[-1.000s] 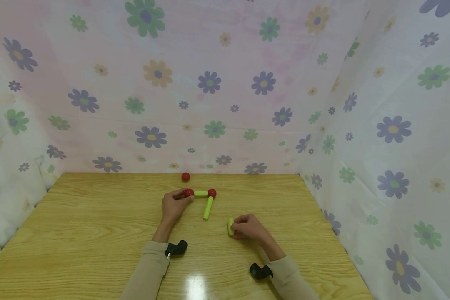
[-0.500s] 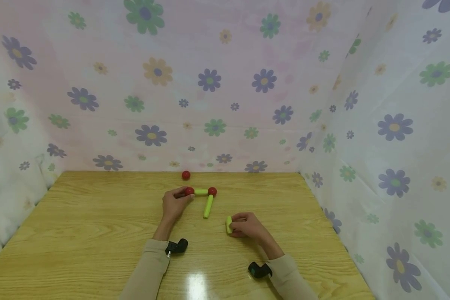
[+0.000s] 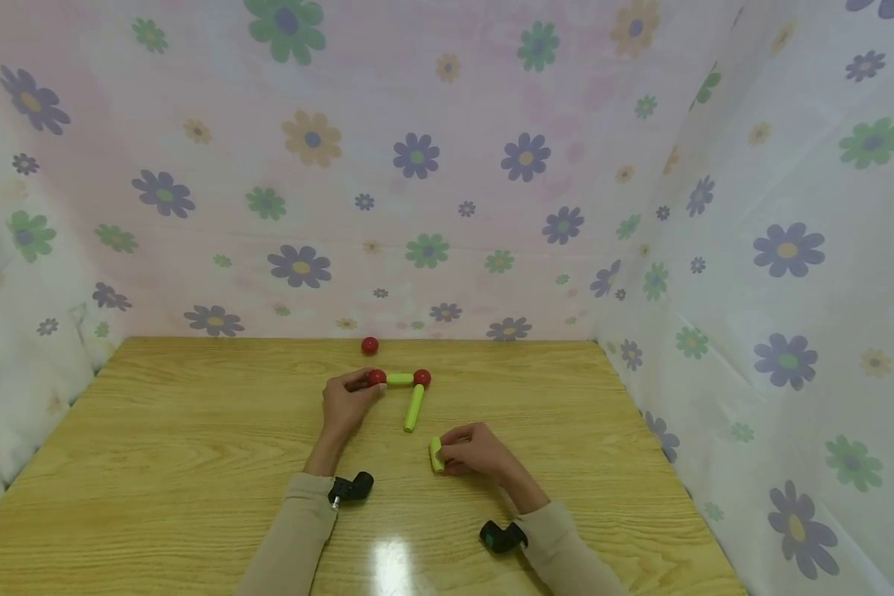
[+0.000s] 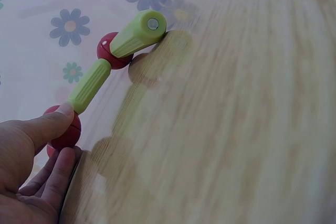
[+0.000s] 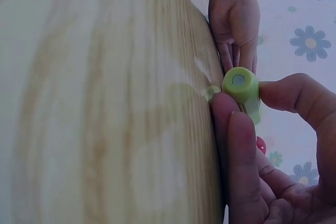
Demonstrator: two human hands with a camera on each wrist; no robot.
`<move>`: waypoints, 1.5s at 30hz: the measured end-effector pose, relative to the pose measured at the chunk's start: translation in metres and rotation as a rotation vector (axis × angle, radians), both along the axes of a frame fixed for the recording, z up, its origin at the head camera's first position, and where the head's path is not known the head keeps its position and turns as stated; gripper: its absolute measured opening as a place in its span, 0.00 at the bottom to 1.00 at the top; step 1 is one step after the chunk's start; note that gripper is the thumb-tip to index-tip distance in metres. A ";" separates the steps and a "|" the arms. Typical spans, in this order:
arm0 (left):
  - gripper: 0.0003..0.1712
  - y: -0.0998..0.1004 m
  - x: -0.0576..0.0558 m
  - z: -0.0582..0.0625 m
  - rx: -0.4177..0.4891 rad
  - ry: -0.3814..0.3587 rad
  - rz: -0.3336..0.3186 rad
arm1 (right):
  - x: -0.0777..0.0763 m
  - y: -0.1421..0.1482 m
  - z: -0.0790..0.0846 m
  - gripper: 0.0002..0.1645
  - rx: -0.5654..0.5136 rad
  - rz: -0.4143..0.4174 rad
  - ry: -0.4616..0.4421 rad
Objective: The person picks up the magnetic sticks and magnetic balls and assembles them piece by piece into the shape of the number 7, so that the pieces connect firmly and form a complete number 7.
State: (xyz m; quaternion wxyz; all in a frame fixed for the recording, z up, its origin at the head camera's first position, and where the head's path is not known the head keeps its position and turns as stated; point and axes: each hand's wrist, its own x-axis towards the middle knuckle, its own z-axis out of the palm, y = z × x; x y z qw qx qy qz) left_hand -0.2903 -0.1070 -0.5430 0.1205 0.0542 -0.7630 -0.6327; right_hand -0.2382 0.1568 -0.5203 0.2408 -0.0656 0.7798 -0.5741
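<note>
My left hand (image 3: 345, 407) pinches a red ball (image 4: 73, 135) between thumb and fingers. From that ball a yellow-green magnetic rod (image 4: 90, 85) runs to a second red ball (image 3: 422, 378). Another yellow-green rod (image 3: 414, 409) leaves the second ball and points toward me; its free end shows a round metal disc in the left wrist view. To the right and nearer me, my right hand (image 3: 478, 453) grips a separate yellow-green rod (image 5: 240, 83) by thumb and fingertips, low at the table. This rod is apart from the joined pieces.
A loose red ball (image 3: 369, 345) sits at the back of the wooden table (image 3: 194, 463), just before the flowered cloth (image 3: 462, 165). Cloth also rises along the left and right sides. Each wrist carries a small black camera (image 3: 353, 487).
My right hand has moved left with its rod, closer to the joined pieces, and the rod has turned slightly. The left hand and the joined balls and rods stay in place.
</note>
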 end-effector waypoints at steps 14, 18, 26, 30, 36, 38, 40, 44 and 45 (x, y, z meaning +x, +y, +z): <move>0.25 0.000 0.002 0.001 0.014 -0.002 -0.016 | 0.000 -0.014 -0.002 0.18 0.027 0.073 0.013; 0.25 0.000 0.002 0.001 0.019 -0.010 -0.015 | -0.001 -0.022 -0.002 0.17 0.026 0.076 0.014; 0.25 0.000 0.000 0.000 0.012 -0.008 -0.009 | -0.002 -0.029 -0.001 0.15 0.021 0.035 -0.012; 0.25 0.000 0.000 -0.001 0.018 -0.011 -0.010 | -0.003 -0.033 -0.002 0.14 0.011 0.004 -0.026; 0.26 -0.001 0.000 0.000 0.019 -0.009 -0.014 | -0.005 -0.041 0.000 0.12 -0.014 -0.031 -0.056; 0.26 -0.001 0.000 0.000 0.019 -0.008 -0.014 | -0.006 -0.043 0.001 0.12 -0.023 -0.044 -0.067; 0.25 -0.001 0.000 0.000 0.024 -0.009 -0.011 | -0.006 -0.044 0.002 0.12 -0.031 -0.058 -0.078; 0.25 0.000 0.000 0.000 0.023 -0.009 -0.008 | -0.007 -0.045 0.002 0.11 -0.049 -0.079 -0.111; 0.25 0.000 0.000 0.000 0.021 -0.009 -0.007 | -0.008 -0.045 0.002 0.11 -0.053 -0.080 -0.118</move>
